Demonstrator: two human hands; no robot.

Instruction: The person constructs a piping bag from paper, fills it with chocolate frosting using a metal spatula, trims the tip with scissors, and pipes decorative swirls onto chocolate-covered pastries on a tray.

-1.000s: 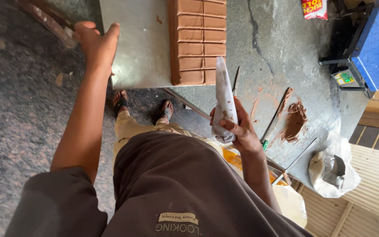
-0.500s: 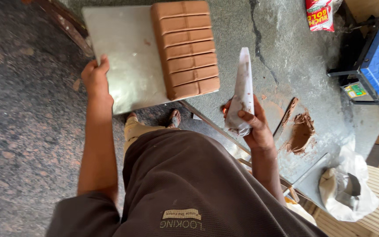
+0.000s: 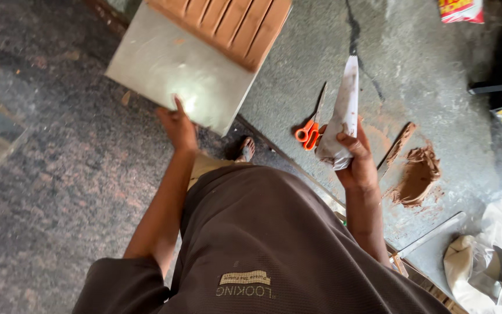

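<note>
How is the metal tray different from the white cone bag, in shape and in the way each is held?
The metal tray is flat, square and shiny; the cone bag is tapered, soft and smeared brown. The left hand grips the tray at its edge; the right hand clasps the bag's bunched end, tip upward. Each is held by one hand.

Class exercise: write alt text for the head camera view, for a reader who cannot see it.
Seen from above, a person's left hand grips the edge of a metal tray bearing a ridged brown slab, while the right hand holds a white piping bag. Orange-handled scissors and a brown paste smear lie on the grey counter.
</note>
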